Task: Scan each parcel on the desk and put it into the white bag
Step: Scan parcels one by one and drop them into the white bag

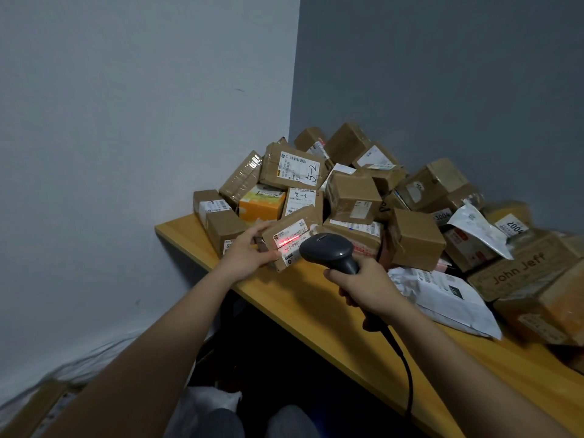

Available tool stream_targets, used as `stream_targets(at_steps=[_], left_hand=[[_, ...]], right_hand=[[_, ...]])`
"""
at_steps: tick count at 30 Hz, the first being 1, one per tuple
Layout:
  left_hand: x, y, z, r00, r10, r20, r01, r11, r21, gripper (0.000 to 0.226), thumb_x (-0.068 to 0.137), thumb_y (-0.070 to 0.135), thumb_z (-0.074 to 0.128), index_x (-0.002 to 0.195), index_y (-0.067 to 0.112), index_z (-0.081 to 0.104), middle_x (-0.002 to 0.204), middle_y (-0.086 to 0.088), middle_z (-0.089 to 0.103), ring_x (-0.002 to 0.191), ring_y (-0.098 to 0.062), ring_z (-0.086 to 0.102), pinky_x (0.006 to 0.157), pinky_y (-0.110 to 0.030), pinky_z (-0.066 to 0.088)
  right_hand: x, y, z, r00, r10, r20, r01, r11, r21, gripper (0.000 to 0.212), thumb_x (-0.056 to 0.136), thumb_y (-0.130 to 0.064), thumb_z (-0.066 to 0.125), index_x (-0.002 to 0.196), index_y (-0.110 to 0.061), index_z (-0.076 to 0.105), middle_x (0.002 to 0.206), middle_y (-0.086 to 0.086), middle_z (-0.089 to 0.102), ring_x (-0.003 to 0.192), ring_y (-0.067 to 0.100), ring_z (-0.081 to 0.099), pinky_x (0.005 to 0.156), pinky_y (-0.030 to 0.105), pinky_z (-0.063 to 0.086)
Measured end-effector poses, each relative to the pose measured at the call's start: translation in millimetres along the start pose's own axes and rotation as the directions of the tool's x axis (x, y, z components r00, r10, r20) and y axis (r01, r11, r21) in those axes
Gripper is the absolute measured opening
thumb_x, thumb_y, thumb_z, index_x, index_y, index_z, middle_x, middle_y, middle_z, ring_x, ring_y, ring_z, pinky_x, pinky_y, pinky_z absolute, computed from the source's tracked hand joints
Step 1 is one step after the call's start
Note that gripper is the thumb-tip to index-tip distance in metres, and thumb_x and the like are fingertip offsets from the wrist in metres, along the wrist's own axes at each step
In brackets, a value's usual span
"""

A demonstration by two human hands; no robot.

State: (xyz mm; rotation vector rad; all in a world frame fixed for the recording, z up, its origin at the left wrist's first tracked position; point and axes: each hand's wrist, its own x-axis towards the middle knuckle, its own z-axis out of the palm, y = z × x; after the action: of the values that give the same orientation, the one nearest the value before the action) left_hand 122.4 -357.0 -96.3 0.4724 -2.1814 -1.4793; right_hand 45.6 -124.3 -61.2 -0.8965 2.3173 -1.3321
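**Scanner beam on a small box, big pile behind**

Far left is just bare wall and what looks like a white bag [215, 398] low down by the knees, mostly cut off, so hard to be sure. The left hand [245, 252] grips a small brown parcel [292, 240] by its left end, thumb on top and fingers curled underneath, tilting it up near the desk's [316, 306] front-left corner. A red scan line sits across its label; the print is too blurry to read properly. Just right of it, the right hand [368, 287] is wrapped tight round the handle of a dark scanner [328, 249], head aimed at that label, cable dropping off the front edge. Open wood only along the front strip of the desk. Behind and to the right, a heap of cardboard parcels [354, 197] fills the corner up against both walls, plus 1 white poly mailer [448, 298] near the front. The far-right boxes run out of frame.
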Motion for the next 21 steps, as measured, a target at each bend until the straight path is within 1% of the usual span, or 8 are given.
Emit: stream_targets(at_steps=[3,6,10,13,16,17,19,21], left_hand=[[0,0,-1,1.000,0.003,-0.002,-0.003,0.999,0.033,0.070,0.080,0.011,0.076,0.131,0.044,0.042,0.156,0.000,0.030,0.132,-0.025,0.044,0.080,-0.023,0.054],[-1,1,-2,1.000,0.001,0.015,0.000,1.000,-0.018,0.066,0.079,0.009,0.076,0.119,0.051,0.045,0.155,0.000,0.032,0.130,-0.026,0.048,0.086,-0.031,0.056],[-5,-3,-11,1.000,-0.013,-0.008,0.013,0.999,-0.043,0.070,0.078,0.008,0.077,0.132,0.040,0.046,0.145,0.000,0.046,0.124,-0.024,0.053,0.091,-0.041,0.055],[-17,-5,-25,0.998,-0.037,-0.055,0.031,0.995,-0.096,0.069,0.078,0.003,0.076,0.135,0.029,0.046,0.129,-0.002,0.057,0.110,-0.019,0.061,0.089,-0.034,0.056],[-36,-13,-51,0.985,-0.070,-0.159,0.047,0.988,-0.145,0.066,0.077,-0.002,0.075,0.132,0.022,0.049,0.111,-0.003,0.062,0.089,-0.009,0.063,0.071,-0.017,0.055],[-44,-18,-63,0.978,-0.085,-0.189,0.054,0.986,-0.161,0.065,0.077,-0.003,0.076,0.131,0.023,0.050,0.111,-0.005,0.063,0.089,-0.011,0.064,0.070,-0.019,0.057],[-63,-31,-88,0.962,-0.114,-0.247,0.071,0.982,-0.177,0.065,0.076,-0.003,0.076,0.129,0.025,0.050,0.112,-0.008,0.063,0.096,-0.020,0.065,0.083,-0.034,0.058],[-85,-47,-116,0.938,-0.151,-0.312,0.095,0.977,-0.190,0.063,0.076,-0.005,0.075,0.129,0.021,0.051,0.108,-0.004,0.062,0.093,-0.017,0.064,0.087,-0.036,0.056]], right_hand=[[0,1,0,1.000,0.000,0.003,0.000,1.000,0.001,0.022,0.089,-0.023,0.069,0.104,-0.007,0.063,0.067,0.006,0.058,0.049,0.012,0.053,0.049,0.022,0.045],[0,1,-1,1.000,-0.001,0.005,0.001,1.000,0.008,0.023,0.088,-0.023,0.069,0.105,-0.008,0.063,0.068,0.008,0.059,0.050,0.014,0.053,0.050,0.024,0.045],[1,1,3,0.999,-0.014,0.029,0.014,1.000,0.011,0.025,0.088,-0.025,0.070,0.107,-0.011,0.063,0.067,0.008,0.060,0.052,0.017,0.054,0.053,0.028,0.046],[4,-7,15,0.997,-0.017,0.077,0.015,1.000,0.024,0.023,0.089,-0.025,0.070,0.106,-0.012,0.063,0.068,0.008,0.060,0.054,0.018,0.055,0.054,0.029,0.046],[7,-22,42,0.991,-0.020,0.135,0.018,1.000,0.016,0.016,0.090,-0.022,0.068,0.096,-0.008,0.063,0.065,0.008,0.058,0.049,0.016,0.051,0.050,0.027,0.043],[9,-27,55,0.988,-0.031,0.148,0.030,1.000,0.006,0.014,0.090,-0.021,0.068,0.093,-0.008,0.063,0.064,0.008,0.057,0.049,0.017,0.051,0.049,0.027,0.042],[14,-35,88,0.984,-0.063,0.165,0.068,0.997,-0.026,0.013,0.089,-0.020,0.069,0.089,-0.008,0.063,0.061,0.006,0.055,0.048,0.016,0.049,0.048,0.027,0.040],[22,-42,123,0.978,-0.093,0.187,0.104,0.993,-0.055,0.015,0.087,-0.020,0.070,0.082,-0.008,0.063,0.057,0.003,0.054,0.043,0.013,0.049,0.048,0.028,0.039]])
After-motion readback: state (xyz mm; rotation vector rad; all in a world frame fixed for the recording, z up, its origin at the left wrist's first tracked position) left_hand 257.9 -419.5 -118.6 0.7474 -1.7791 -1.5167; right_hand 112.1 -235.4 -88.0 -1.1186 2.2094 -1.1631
